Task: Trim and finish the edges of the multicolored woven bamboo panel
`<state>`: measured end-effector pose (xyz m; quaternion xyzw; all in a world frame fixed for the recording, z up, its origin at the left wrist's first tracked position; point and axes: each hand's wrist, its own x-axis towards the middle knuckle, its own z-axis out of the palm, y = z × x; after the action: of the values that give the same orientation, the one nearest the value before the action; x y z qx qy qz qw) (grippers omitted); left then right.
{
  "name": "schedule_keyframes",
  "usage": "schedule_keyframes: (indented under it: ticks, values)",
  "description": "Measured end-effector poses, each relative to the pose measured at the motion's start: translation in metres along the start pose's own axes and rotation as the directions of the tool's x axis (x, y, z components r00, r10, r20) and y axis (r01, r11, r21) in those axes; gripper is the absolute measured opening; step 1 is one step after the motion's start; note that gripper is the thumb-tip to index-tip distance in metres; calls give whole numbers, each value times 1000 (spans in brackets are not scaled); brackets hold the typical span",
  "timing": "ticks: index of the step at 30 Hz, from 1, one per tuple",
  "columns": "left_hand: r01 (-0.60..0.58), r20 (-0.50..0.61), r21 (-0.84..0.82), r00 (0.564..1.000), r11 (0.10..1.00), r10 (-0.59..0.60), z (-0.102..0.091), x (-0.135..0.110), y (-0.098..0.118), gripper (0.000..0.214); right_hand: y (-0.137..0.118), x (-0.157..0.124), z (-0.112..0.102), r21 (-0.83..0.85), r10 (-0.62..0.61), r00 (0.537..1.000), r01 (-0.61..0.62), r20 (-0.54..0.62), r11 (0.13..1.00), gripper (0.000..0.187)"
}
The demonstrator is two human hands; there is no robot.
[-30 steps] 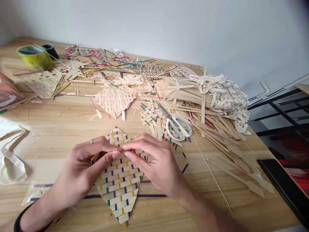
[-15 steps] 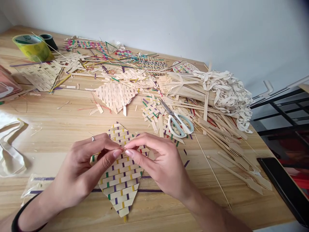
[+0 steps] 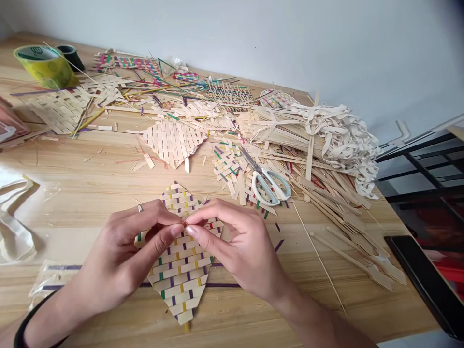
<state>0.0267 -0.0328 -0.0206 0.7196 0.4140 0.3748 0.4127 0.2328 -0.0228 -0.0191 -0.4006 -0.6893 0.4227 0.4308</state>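
A diamond-shaped woven mat [image 3: 183,275] of pale strips, crossed with purple, yellow and green ones, lies on the wooden table in front of me. Above its middle, my left hand [image 3: 136,251] pinches thumb against fingers. My right hand [image 3: 235,246] makes a similar pinch, and the fingertips of both hands nearly meet. Something small and reddish shows between them, too tiny to name. Both hands cover parts of the mat's sides.
Scissors [image 3: 270,186] lie on woven scraps beyond my right hand. Farther back are a pale woven piece [image 3: 174,142], a bundle of strips [image 3: 286,130] and yellow tape [image 3: 47,70]. A black phone-like object [image 3: 424,285] sits at the right edge. Thin purple strips [image 3: 221,285] run under the mat.
The view has shifted very slightly. Both hands keep the same pinch above the mat, with hardly any visible movement.
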Motion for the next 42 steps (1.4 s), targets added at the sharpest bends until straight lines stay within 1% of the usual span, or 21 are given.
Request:
schedule_keyframes:
  ticks: [16,25,42]
  values:
    - [6,0,25,1000,1000,-6,-1,-1,0,20,-1,-1,-2,26,38,999,-38,20,999,10]
    - [11,14,1,1000,1000,-11,0,-1,-1,22,2,-1,-3,48,28,999,-30,43,998,7]
    - [6,7,7,1000,1000,-6,0,0,0,22,1,-2,-2,44,37,998,-39,46,998,8]
